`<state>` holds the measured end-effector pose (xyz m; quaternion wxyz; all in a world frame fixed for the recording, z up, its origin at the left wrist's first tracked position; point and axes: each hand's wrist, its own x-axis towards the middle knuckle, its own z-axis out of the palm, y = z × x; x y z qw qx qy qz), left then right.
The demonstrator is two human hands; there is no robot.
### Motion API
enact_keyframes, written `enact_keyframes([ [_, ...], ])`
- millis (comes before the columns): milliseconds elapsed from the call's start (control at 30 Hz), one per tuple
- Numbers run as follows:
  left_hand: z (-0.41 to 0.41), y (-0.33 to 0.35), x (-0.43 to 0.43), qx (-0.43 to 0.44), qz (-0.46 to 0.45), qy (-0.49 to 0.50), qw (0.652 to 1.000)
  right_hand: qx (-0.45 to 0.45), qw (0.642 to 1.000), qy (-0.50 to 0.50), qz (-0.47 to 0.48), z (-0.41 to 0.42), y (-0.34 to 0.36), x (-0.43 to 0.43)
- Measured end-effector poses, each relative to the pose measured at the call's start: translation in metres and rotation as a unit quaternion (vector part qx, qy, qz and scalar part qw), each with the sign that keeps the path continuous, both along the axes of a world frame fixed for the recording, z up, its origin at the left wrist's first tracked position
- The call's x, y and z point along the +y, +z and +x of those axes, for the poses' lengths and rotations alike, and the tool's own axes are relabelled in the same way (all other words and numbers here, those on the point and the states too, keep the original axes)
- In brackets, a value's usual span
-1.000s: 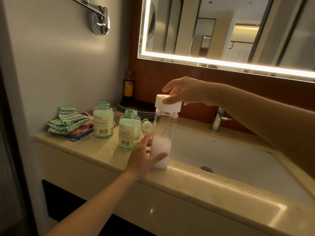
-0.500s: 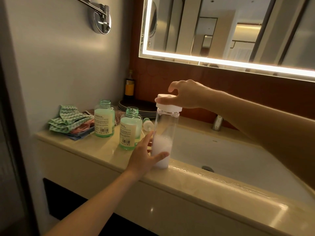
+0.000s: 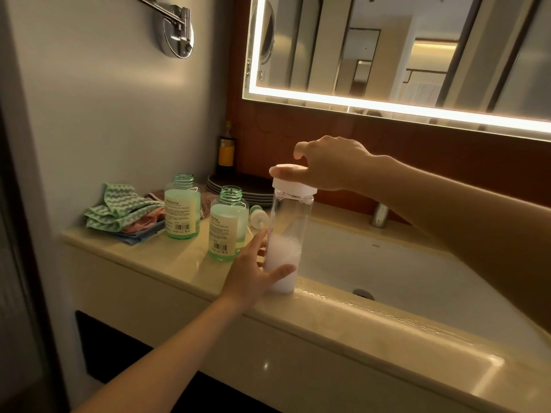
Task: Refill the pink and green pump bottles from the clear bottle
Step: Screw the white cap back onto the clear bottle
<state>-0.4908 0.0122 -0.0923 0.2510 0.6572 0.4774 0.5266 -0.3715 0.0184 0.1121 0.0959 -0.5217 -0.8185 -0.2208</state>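
Upright at the table (image 3: 167, 257) edge beside the sink (image 3: 402, 263), the clear bottle (image 3: 286, 234) looks light, rigid and likely slick, so the left hand (image 3: 253, 275) cups its base while the right hand (image 3: 325, 165) pinches the white cap (image 3: 293, 181).

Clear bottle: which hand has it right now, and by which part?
Both. The left hand wraps the lower body of the clear bottle, standing on the counter; the right hand grips its white cap.

beige counter (image 3: 185, 263) holds folded cloths (image 3: 125, 213), two green bottles (image 3: 182, 216), clear bottle (image 3: 287, 234), plates (image 3: 241, 189).
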Motion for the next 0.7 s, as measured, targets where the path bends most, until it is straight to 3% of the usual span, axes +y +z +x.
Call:
enact_keyframes([
  [100,0.0,0.0,0.001,-0.001,-0.002,0.0,1.0,0.073,0.986,0.024,-0.145,0.001,0.009,-0.001],
  [200,0.0,-0.001,0.001,0.001,-0.004,0.001,1.0,0.089,0.955,0.062,-0.276,0.006,0.017,-0.006],
  [267,-0.001,-0.002,0.002,0.003,-0.004,0.004,1.0,0.078,0.959,0.08,-0.259,0.009,0.015,-0.005],
  [333,-0.001,-0.002,0.002,0.005,-0.003,0.005,1.0,0.037,0.981,0.077,-0.174,0.008,0.009,-0.002],
  [467,0.0,-0.001,0.001,0.009,-0.005,0.009,1.0,-0.024,0.999,-0.007,-0.023,0.002,-0.002,0.002],
  [533,0.0,-0.001,0.001,0.007,-0.004,0.009,1.0,0.016,0.998,-0.018,-0.065,0.004,0.005,0.001],
  [633,-0.001,-0.002,0.002,0.007,-0.001,0.01,1.0,0.063,0.975,0.019,-0.213,0.009,0.017,-0.003],
  [700,-0.001,-0.002,0.002,0.008,0.0,0.011,1.0,0.07,0.97,0.042,-0.231,0.011,0.015,-0.002],
])
